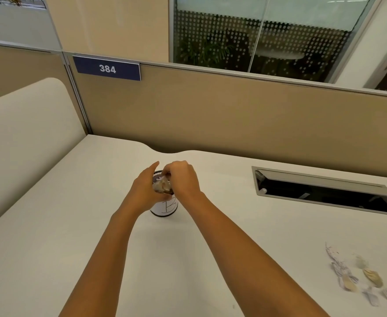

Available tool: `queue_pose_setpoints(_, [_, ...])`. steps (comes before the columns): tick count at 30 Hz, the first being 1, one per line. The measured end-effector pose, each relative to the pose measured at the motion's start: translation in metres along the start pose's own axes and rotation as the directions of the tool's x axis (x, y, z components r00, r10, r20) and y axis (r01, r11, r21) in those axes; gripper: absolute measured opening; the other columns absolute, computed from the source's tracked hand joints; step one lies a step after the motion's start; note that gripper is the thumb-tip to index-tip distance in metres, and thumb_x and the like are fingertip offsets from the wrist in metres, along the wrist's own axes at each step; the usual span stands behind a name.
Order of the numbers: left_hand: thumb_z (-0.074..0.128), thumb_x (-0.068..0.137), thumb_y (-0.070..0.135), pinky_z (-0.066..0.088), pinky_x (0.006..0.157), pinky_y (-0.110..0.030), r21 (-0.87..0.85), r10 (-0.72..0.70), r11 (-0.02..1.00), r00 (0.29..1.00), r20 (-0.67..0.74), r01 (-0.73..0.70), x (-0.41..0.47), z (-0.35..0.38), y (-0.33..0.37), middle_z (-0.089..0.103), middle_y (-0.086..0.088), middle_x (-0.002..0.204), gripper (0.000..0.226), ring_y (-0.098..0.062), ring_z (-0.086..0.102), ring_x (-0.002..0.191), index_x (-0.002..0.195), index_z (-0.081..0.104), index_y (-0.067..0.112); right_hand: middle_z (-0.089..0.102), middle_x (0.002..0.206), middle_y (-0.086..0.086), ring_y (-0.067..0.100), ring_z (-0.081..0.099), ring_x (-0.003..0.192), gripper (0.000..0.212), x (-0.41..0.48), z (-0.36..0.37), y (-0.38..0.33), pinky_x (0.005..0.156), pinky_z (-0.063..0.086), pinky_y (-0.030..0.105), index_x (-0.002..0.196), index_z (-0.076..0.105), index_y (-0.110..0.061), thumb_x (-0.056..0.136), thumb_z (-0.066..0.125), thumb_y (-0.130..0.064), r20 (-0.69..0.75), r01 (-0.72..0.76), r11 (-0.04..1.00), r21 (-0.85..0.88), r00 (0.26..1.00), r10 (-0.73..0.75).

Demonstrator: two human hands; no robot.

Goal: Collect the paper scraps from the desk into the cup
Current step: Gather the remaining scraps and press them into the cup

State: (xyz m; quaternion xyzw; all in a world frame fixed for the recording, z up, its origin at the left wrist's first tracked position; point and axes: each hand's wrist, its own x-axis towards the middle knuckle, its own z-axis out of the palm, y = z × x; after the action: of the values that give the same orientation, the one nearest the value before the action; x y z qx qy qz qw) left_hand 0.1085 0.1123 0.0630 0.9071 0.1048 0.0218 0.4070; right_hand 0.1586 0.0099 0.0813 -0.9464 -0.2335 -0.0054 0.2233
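A black mesh cup (165,208) with a white label stands upright mid-desk. My left hand (145,187) wraps around its left side near the rim. My right hand (182,178) hovers over the cup's mouth, fingers pinched on a crumpled wad of paper scraps (161,185) that sits at the rim. Whether the wad is still gripped or resting in the cup is hard to tell. Several more torn paper scraps (359,277) lie scattered on the desk at the lower right.
The white desk (73,236) is bounded by beige partition panels behind and a cream divider on the left. An open cable hatch (325,191) is recessed in the desk at the right rear. A blue sign reading 384 (107,68) hangs on the partition.
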Motion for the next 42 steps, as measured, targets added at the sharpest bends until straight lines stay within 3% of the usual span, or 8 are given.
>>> queue_pose_setpoints(7, [0.082, 0.067, 0.013, 0.038, 0.104, -0.034, -0.067, 0.054, 0.996, 0.996, -0.073, -0.059, 0.002, 0.006, -0.011, 0.038, -0.005, 0.147, 0.097, -0.025, 0.041, 0.131, 0.146, 0.025, 0.019, 0.068, 0.11, 0.015, 0.03, 0.064, 0.097, 0.026, 0.006, 0.014, -0.006, 0.087, 0.05, 0.032, 0.114, 0.066, -0.008, 0.093, 0.051, -0.013, 0.143, -0.033, 0.998, 0.059, 0.989, 0.024])
queue_pose_setpoints(18, [0.083, 0.066, 0.022, 0.038, 0.106, -0.039, -0.04, 0.01, 0.999, 0.999, -0.042, -0.012, 0.008, 0.015, -0.021, 0.033, -0.008, 0.15, 0.103, -0.027, 0.037, 0.134, 0.147, 0.019, 0.017, 0.064, 0.123, 0.01, 0.022, 0.059, 0.114, 0.03, -0.002, 0.001, 0.003, 0.098, 0.046, 0.028, 0.119, 0.062, -0.011, 0.097, 0.042, -0.005, -0.038, -0.097, 0.891, 0.445, 0.991, 0.126])
queue_pose_setpoints(21, [0.084, 0.064, 0.019, 0.039, 0.104, -0.036, -0.077, 0.016, 0.997, 0.999, -0.052, -0.02, 0.01, 0.018, -0.024, 0.035, -0.008, 0.148, 0.105, -0.026, 0.04, 0.132, 0.147, 0.02, 0.017, 0.064, 0.122, 0.011, 0.026, 0.06, 0.112, 0.031, -0.008, -0.001, 0.002, 0.098, 0.048, 0.034, 0.122, 0.06, -0.011, 0.098, 0.041, -0.01, 0.027, -0.077, 0.941, 0.328, 0.997, 0.072])
queue_pose_setpoints(24, [0.081, 0.067, 0.009, 0.037, 0.102, -0.031, -0.114, 0.045, 0.992, 0.997, -0.057, -0.052, 0.011, 0.019, -0.031, 0.034, -0.009, 0.147, 0.101, -0.026, 0.04, 0.132, 0.148, 0.021, 0.016, 0.06, 0.122, 0.015, 0.033, 0.055, 0.112, 0.037, -0.016, 0.001, -0.004, 0.094, 0.047, 0.044, 0.119, 0.059, -0.011, 0.101, 0.029, -0.025, 0.342, 0.013, 0.997, 0.078, 0.939, -0.039])
queue_pose_setpoints(27, [0.07, 0.079, 0.007, 0.035, 0.1, -0.027, -0.099, 0.083, 0.991, 0.991, -0.103, -0.093, 0.013, 0.023, -0.038, 0.033, -0.011, 0.147, 0.084, -0.027, 0.04, 0.132, 0.147, 0.022, 0.015, 0.031, 0.153, 0.012, 0.037, 0.028, 0.139, 0.05, -0.019, 0.007, -0.007, 0.11, 0.032, 0.049, 0.136, 0.044, -0.018, 0.102, 0.012, -0.036, 0.51, 0.006, 0.999, -0.041, 0.86, 0.016])
queue_pose_setpoints(30, [0.061, 0.087, 0.012, 0.034, 0.101, -0.027, -0.139, 0.095, 0.984, 0.986, -0.136, -0.114, 0.015, 0.026, -0.042, 0.033, -0.009, 0.148, 0.07, -0.025, 0.04, 0.132, 0.146, 0.025, 0.018, 0.016, 0.158, 0.012, 0.034, 0.014, 0.145, 0.053, -0.016, 0.014, -0.006, 0.117, 0.022, 0.047, 0.148, 0.026, -0.019, 0.101, 0.01, -0.038, 0.525, -0.05, 0.997, -0.06, 0.848, 0.075])
queue_pose_setpoints(36, [0.061, 0.088, 0.009, 0.038, 0.098, -0.023, -0.27, 0.095, 0.953, 0.981, -0.167, -0.138, 0.017, 0.029, -0.05, 0.039, -0.002, 0.145, 0.062, -0.017, 0.043, 0.128, 0.142, 0.033, 0.022, 0.038, 0.148, 0.017, 0.034, 0.033, 0.137, 0.056, -0.01, 0.026, -0.009, 0.112, 0.028, 0.042, 0.142, 0.037, -0.009, 0.101, 0.012, -0.037, 0.499, -0.119, 0.991, -0.068, 0.856, 0.137])
queue_pose_setpoints(42, [0.07, 0.079, 0.007, 0.039, 0.096, -0.023, -0.304, 0.098, 0.941, 0.981, -0.168, -0.146, 0.019, 0.031, -0.055, 0.04, 0.001, 0.142, 0.073, -0.007, 0.044, 0.115, 0.141, 0.034, 0.024, 0.026, 0.154, 0.016, 0.034, 0.029, 0.14, 0.061, 0.005, 0.031, -0.014, 0.114, 0.025, 0.039, 0.148, 0.021, -0.009, 0.098, 0.016, -0.043, 0.505, -0.21, 0.975, -0.076, 0.835, 0.219])
